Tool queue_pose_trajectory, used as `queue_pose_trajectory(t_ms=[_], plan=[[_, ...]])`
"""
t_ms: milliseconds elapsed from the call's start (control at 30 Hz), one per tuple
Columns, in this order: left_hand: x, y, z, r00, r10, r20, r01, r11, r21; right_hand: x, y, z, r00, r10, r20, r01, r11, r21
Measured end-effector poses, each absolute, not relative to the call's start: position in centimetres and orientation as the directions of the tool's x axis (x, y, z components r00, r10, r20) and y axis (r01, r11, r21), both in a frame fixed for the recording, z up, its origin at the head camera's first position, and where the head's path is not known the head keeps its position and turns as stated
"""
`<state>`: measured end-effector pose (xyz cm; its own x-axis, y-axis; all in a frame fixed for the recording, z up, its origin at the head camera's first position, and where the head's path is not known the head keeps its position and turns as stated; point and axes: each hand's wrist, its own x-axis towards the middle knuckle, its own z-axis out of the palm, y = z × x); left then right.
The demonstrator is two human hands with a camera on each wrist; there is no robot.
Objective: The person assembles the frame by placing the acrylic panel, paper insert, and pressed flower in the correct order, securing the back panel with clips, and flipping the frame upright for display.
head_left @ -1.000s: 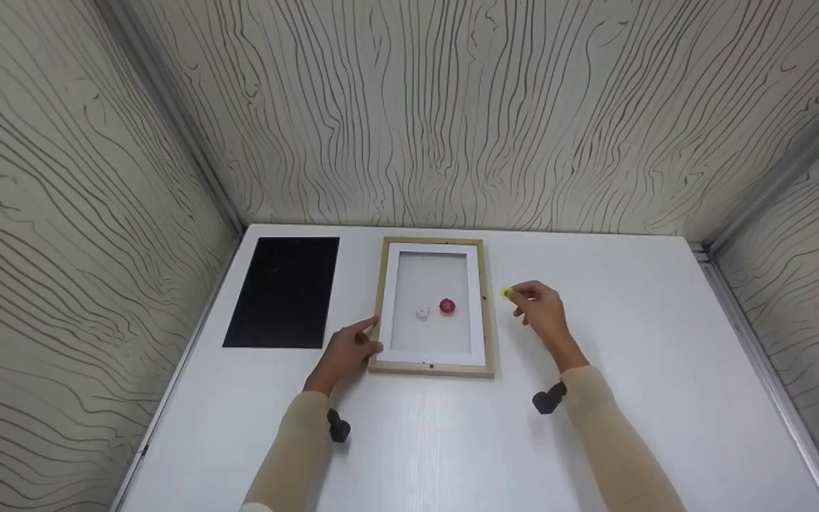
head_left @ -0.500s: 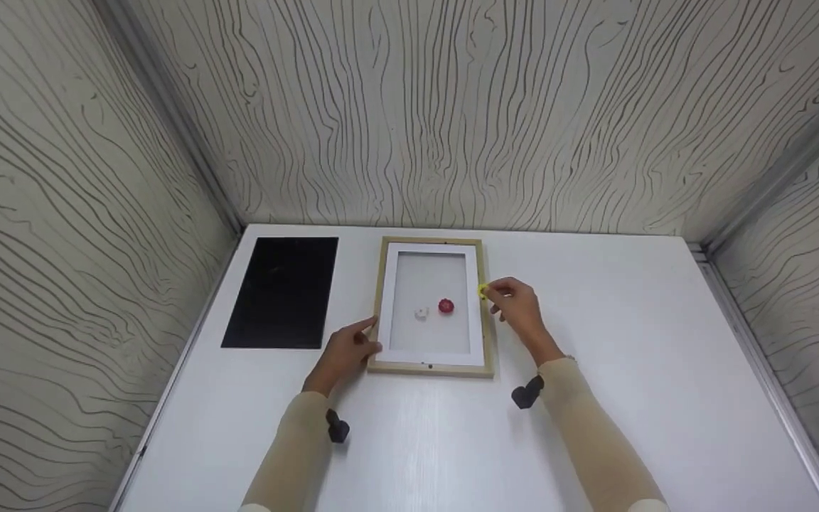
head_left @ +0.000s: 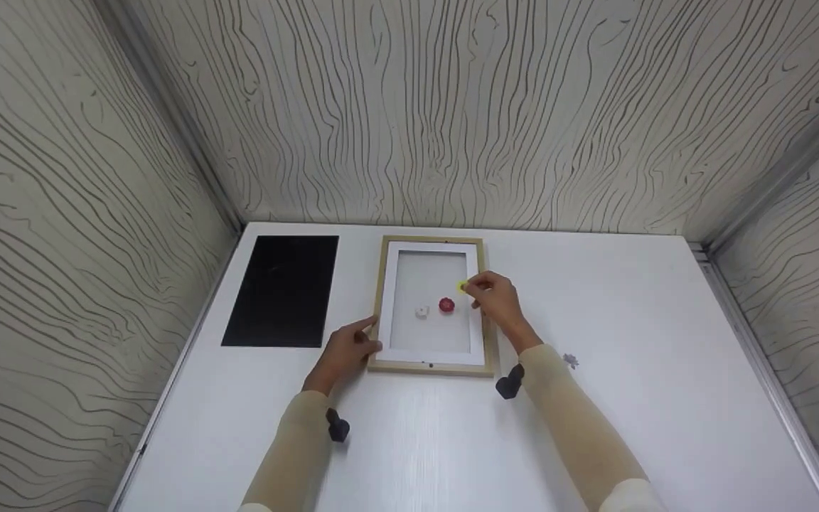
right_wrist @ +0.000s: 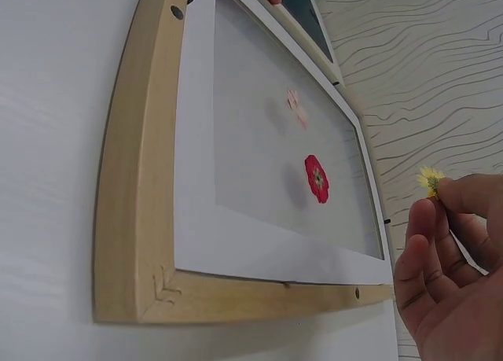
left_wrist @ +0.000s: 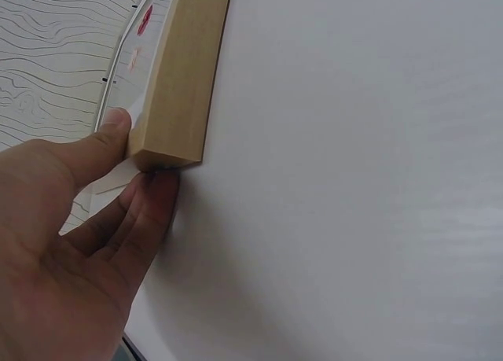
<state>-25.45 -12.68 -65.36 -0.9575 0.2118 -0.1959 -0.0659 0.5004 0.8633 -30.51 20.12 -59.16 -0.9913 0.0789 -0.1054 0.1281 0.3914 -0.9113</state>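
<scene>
A light-wood picture frame [head_left: 432, 368] with a white mat lies on the table. A red pressed flower [right_wrist: 317, 178] and a pale pink one [right_wrist: 295, 105] lie in its window. My left hand [head_left: 345, 353] holds the frame at its near-left edge, thumb on top and fingertips against the side, as the left wrist view [left_wrist: 86, 219] hand shows. Between thumb and fingertips my right hand [head_left: 498, 299] pinches a small yellow flower [right_wrist: 431, 181]. In the head view this flower overlaps the mat's right side, above and right of the red one.
Left of the frame a black rectangular panel [head_left: 281, 291] lies flat. A small grey-purple flower-like piece [head_left: 571, 361] is on the white table [head_left: 637, 306], beside my right sleeve. Patterned walls [head_left: 424, 114] stand behind and at both sides.
My right hand has moved left with the yellow flower, from beside the frame to over its right side. The grey-purple piece has come into view behind the sleeve. My left hand stays put.
</scene>
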Motion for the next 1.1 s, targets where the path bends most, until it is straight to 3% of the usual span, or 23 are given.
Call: queue_pose_trajectory(t_ms=[267, 1100], plan=[[-25.5, -12.8, -65.4, -0.960, 0.223, -0.167, -0.041, 0.478, 0.877, -30.8, 18.6, -59.4, -0.988, 0.070, -0.135, 0.151, 0.365, -0.919], [-25.5, -12.4, -65.0, -0.953, 0.194, -0.231, -0.104, 0.508, 0.855, -32.3, 15.6, -60.2, -0.976, 0.080, -0.204, 0.219, 0.371, -0.902]])
